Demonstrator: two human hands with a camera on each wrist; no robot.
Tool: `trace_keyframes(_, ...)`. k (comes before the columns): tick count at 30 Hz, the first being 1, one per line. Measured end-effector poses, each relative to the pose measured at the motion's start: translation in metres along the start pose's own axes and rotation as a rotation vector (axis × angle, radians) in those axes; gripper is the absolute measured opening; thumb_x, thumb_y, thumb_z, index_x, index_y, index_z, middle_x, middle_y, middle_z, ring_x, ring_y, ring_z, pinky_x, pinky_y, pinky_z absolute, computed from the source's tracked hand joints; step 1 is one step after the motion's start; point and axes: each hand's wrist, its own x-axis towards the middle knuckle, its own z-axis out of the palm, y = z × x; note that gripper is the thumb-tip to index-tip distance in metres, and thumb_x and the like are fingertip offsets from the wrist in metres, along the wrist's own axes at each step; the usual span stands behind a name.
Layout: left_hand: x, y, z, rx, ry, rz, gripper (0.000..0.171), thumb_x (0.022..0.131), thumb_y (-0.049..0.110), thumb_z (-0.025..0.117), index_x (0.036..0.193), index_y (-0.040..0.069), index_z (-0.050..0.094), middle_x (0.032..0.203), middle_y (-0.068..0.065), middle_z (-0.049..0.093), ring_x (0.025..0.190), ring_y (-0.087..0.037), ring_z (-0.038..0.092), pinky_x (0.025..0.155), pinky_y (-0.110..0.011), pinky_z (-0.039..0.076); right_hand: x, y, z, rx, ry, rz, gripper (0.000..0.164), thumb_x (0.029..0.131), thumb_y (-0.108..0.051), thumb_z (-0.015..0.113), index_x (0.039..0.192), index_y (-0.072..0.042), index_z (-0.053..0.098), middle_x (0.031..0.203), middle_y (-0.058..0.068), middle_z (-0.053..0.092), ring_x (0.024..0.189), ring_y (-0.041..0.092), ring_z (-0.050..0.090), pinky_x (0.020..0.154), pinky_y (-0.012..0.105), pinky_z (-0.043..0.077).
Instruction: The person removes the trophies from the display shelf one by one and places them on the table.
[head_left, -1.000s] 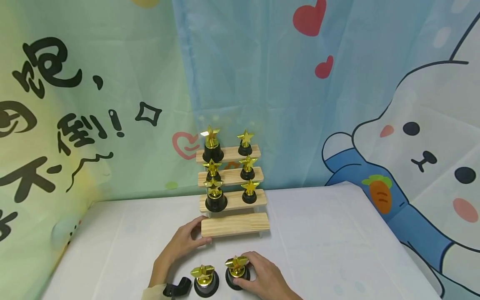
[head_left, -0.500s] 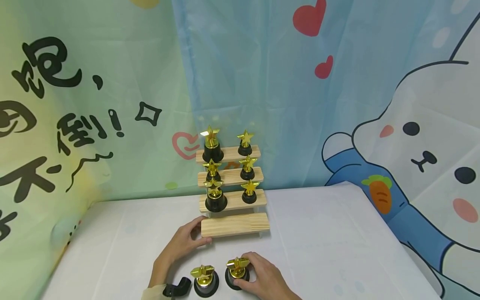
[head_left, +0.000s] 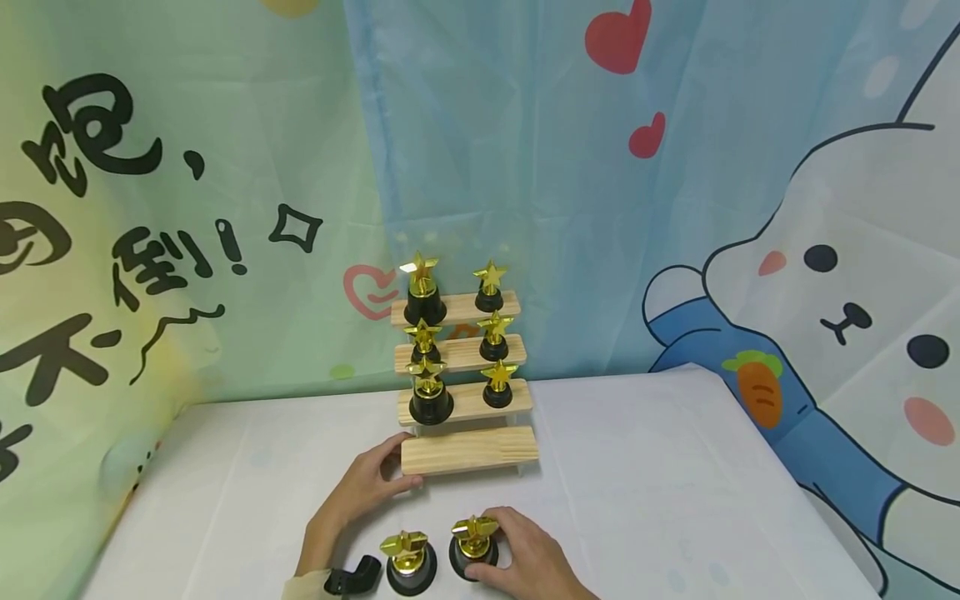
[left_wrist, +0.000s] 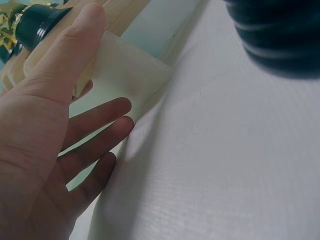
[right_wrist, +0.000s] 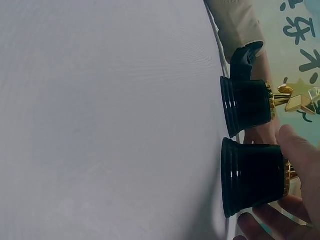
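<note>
The right hand [head_left: 531, 557] grips a gold-star, round black-based trophy [head_left: 474, 542] on the white-covered table [head_left: 660, 483], beside a matching trophy [head_left: 409, 563]. The left hand [head_left: 366, 481] seems to pinch a tiered pale-wood stand [head_left: 470, 451] low down, fingertips partly hidden; six similar trophies [head_left: 431, 406] stand higher up.

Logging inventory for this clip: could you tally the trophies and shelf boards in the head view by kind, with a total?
Shiny gold-topped trophies with round black bases: 8 (6 on the boards, 2 on the white cloth-covered table)
Flat pale wooden shelf boards: 4
Total: 12
</note>
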Motion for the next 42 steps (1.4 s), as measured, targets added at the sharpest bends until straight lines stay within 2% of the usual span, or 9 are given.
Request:
trace_keyframes(6, 0.0, -0.001, -0.001, -0.007, -0.005, -0.009, 0.063, 0.076, 0.037, 0.082, 0.132, 0.028, 0.055, 0.107, 0.013, 0.067, 0.105, -0.007, 0.062, 0.105, -0.041, 0.046, -0.001, 0.0, -0.002, -0.001, -0.007, 0.004, 0.069, 0.073, -0.064, 0.072, 0.12, -0.015, 0.058, 0.108, -0.007, 0.062, 0.088, 0.003, 0.054, 0.072, 0.026, 0.049)
trace_keyframes(11, -0.001, -0.002, 0.0, -0.02, -0.016, -0.013, 0.063, 0.076, 0.037, 0.082, 0.132, 0.027, 0.055, 0.108, 0.013, 0.068, 0.105, -0.007, 0.062, 0.105, -0.041, 0.046, -0.004, 0.001, -0.008, 0.055, -0.014, 0.017, 0.069, 0.073, -0.064, 0.072, 0.121, -0.016, 0.057, 0.111, -0.006, 0.062, 0.091, 0.006, 0.057, 0.072, 0.027, 0.049)
trace_keyframes(15, -0.001, -0.003, 0.001, -0.008, -0.012, -0.005, 0.063, 0.076, 0.037, 0.081, 0.133, 0.025, 0.055, 0.107, 0.013, 0.068, 0.104, -0.007, 0.062, 0.104, -0.04, 0.046, -0.006, 0.002, -0.015, 0.1, 0.029, 0.038, 0.064, 0.075, -0.062, 0.072, 0.118, -0.016, 0.059, 0.111, -0.007, 0.062, 0.093, 0.009, 0.06, 0.075, 0.028, 0.051)
trace_keyframes(22, 0.002, -0.002, 0.001, 0.025, 0.009, 0.018, 0.061, 0.077, 0.038, 0.081, 0.132, 0.028, 0.054, 0.105, 0.011, 0.067, 0.102, -0.008, 0.061, 0.101, -0.04, 0.049, -0.004, 0.005, -0.022, 0.084, 0.128, 0.042, 0.053, 0.085, -0.061, 0.063, 0.114, -0.018, 0.06, 0.111, -0.004, 0.065, 0.095, 0.013, 0.063, 0.079, 0.031, 0.052)
trace_keyframes(25, 0.002, -0.002, 0.001, 0.033, 0.007, 0.01, 0.061, 0.078, 0.038, 0.08, 0.132, 0.029, 0.054, 0.106, 0.011, 0.067, 0.102, -0.008, 0.061, 0.101, -0.04, 0.049, -0.003, 0.008, -0.023, 0.096, 0.164, 0.023, 0.045, 0.089, -0.056, 0.061, 0.112, -0.017, 0.06, 0.11, -0.002, 0.066, 0.094, 0.013, 0.064, 0.08, 0.032, 0.053)
trace_keyframes(32, 0.002, 0.0, 0.0, 0.019, 0.0, -0.003, 0.061, 0.077, 0.037, 0.081, 0.132, 0.029, 0.054, 0.105, 0.012, 0.067, 0.102, -0.007, 0.061, 0.101, -0.04, 0.048, 0.003, 0.013, -0.021, 0.211, 0.237, 0.021, 0.025, 0.094, -0.037, 0.062, 0.105, -0.015, 0.063, 0.103, -0.002, 0.068, 0.089, 0.005, 0.063, 0.08, 0.027, 0.054)
trace_keyframes(37, 0.001, 0.0, 0.0, 0.001, -0.005, -0.004, 0.06, 0.076, 0.037, 0.081, 0.13, 0.031, 0.055, 0.105, 0.014, 0.067, 0.102, -0.006, 0.061, 0.102, -0.04, 0.048, 0.009, 0.014, -0.025, 0.189, 0.268, 0.04, 0.025, 0.095, -0.038, 0.061, 0.105, -0.015, 0.064, 0.102, -0.004, 0.068, 0.088, 0.006, 0.064, 0.079, 0.025, 0.053)
trace_keyframes(42, 0.001, -0.001, -0.001, -0.013, -0.015, -0.005, 0.06, 0.076, 0.037, 0.082, 0.13, 0.033, 0.054, 0.105, 0.015, 0.067, 0.102, -0.005, 0.061, 0.103, -0.039, 0.047, 0.014, 0.014, -0.032, 0.202, 0.294, 0.062, 0.024, 0.092, -0.038, 0.064, 0.104, -0.017, 0.065, 0.104, -0.002, 0.068, 0.09, 0.009, 0.064, 0.08, 0.028, 0.054)
